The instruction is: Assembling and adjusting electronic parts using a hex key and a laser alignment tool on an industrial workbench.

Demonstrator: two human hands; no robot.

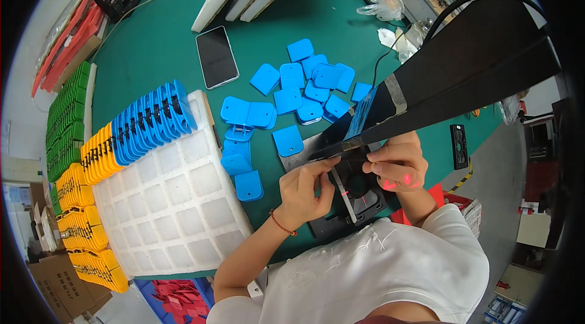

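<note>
My left hand (306,195) is at the left side of a black machine base (323,226), its fingers curled and the fingertips by the upper end of a thin light-grey bar (345,195). Whatever its fingers pinch is too small to make out. Across the base, my right hand (399,162) has thumb and fingertips pinched together; what lies between them is hidden. Red light falls on that hand and on the base. Over both hands leans a tall black machine arm (451,74). Just beyond my left hand lies a flat blue plastic piece (287,141) with rounded corners.
Several blue pieces (286,101) lie loose on the green table (164,56), near a phone (217,57). At left a white foam tray (161,202) borders rows of blue clips (149,120), yellow clips (85,226) and green clips (66,123). A blue bin (152,299) holds red pieces.
</note>
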